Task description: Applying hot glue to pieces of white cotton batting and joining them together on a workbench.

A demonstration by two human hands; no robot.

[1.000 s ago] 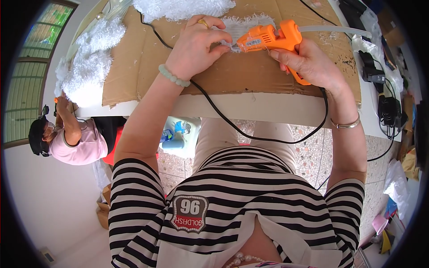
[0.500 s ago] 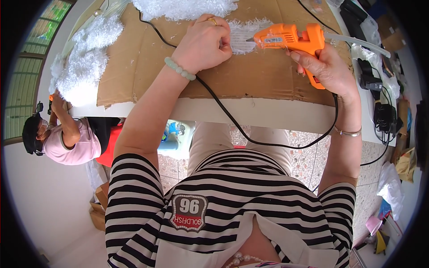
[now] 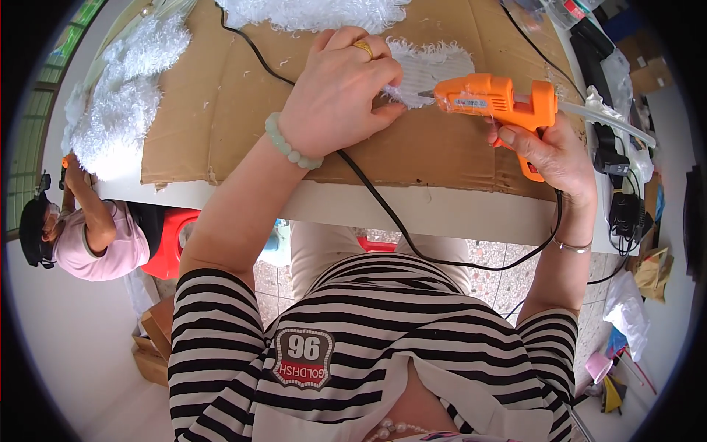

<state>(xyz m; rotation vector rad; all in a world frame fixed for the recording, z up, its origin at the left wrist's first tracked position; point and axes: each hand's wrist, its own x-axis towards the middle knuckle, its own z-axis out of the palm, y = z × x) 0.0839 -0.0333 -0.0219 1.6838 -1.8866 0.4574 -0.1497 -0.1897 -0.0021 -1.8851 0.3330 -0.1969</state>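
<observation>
Bare brown cardboard (image 3: 221,110) lies open to the left of the left hand (image 3: 339,88), up to a heap of white fluffy fabric (image 3: 118,118) at the worktop's left edge. A black cord (image 3: 383,206) crosses the near edge. Dark chargers and clutter (image 3: 611,147) crowd the right side, beyond the right hand (image 3: 552,151) holding the orange glue gun (image 3: 493,99).

Both hands (image 3: 340,92) (image 3: 549,151) forward, fingers curled
</observation>
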